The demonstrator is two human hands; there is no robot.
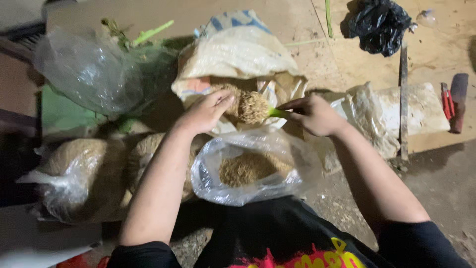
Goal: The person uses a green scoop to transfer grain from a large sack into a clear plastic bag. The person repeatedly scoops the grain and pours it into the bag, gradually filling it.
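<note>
Above the open clear plastic bag (248, 171) that is sitting just in front of the person's lap, both hands are meeting on a single thing: a green stalk with a dense tan clump of roots or fibres (253, 106) at one end. Its long axis is running roughly level across the view, the clump end pointing toward the person's left and the green stem (277, 113) pointing toward the right. The right hand (315, 115) is closing narrowly around that stem, fingers pinched on it just beside where it joins the clump, so the thing is lying to the left of this grip. The left hand (206, 113) is reaching in from the other side with its fingers curled loosely over the far end of the clump, touching it rather than clamping it; how firmly it is pressing I cannot tell. Both hands are about equally near, one at each end. Directly beneath the clump, the clear bag is gaping upward with a heap of tan, crumbly material (248, 167) lying inside. Behind the hands a pale woven sack (238, 54) is lying open, another clear bag with green stalks (89, 69) is resting well to the left, and a black bag (379, 25) is sitting apart at the far right.
</note>
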